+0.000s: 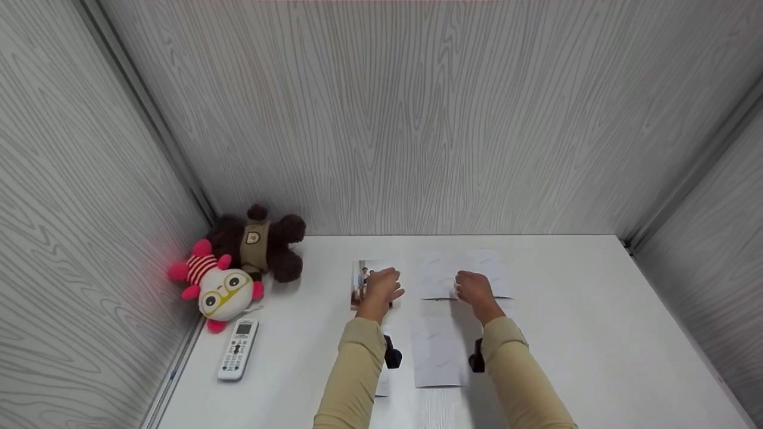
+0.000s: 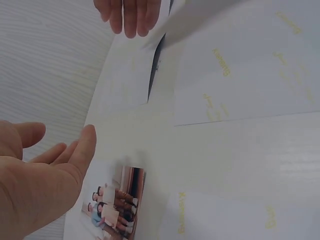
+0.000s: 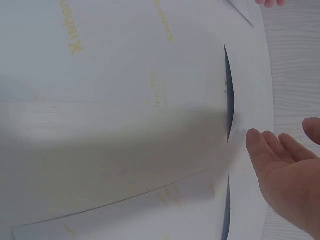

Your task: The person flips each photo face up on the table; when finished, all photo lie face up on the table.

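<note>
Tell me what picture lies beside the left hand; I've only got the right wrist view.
Observer: The left wrist view shows a photo of several people, lying face up near the left hand.
Operator: Is that hand gripping it?
Observer: No, the left wrist view shows the hand's fingers clear of the photo.
Operator: And anything over at the table's left side?
Observer: Yes, the head view shows a white remote control lying there.

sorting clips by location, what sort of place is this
Probably a small indoor booth for tabletop work: wood-grain panels stand around three sides of a white table, which also bears a remote control.
</note>
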### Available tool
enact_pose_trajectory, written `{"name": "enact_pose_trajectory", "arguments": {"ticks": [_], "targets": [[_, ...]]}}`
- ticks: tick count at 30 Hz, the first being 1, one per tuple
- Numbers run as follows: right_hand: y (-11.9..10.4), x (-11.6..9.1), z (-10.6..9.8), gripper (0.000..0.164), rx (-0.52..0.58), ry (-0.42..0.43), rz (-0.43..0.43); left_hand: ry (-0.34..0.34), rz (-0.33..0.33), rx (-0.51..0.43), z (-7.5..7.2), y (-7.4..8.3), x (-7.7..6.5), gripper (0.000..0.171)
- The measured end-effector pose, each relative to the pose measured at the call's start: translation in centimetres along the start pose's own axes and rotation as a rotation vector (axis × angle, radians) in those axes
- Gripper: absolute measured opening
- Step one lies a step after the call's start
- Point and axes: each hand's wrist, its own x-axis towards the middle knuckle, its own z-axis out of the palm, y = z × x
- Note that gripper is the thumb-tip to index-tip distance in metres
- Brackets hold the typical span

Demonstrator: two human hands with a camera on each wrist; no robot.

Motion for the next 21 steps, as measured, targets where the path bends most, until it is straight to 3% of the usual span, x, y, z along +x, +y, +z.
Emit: {"name": "enact_pose_trajectory", "arguments": {"ticks": [10,21], "targets": [[1.1,0.2,-0.6,0.052,-0.053,-0.019,-0.007,-0.073,-0.062,-0.029,1.2,-1.6,0.2,0.056],[1.4,0.3,-0.5,0.053,-0.042,-0.038,0.001,-0.124,-0.108,0.011,2.0,-2.7,0.4,0.058]]}}
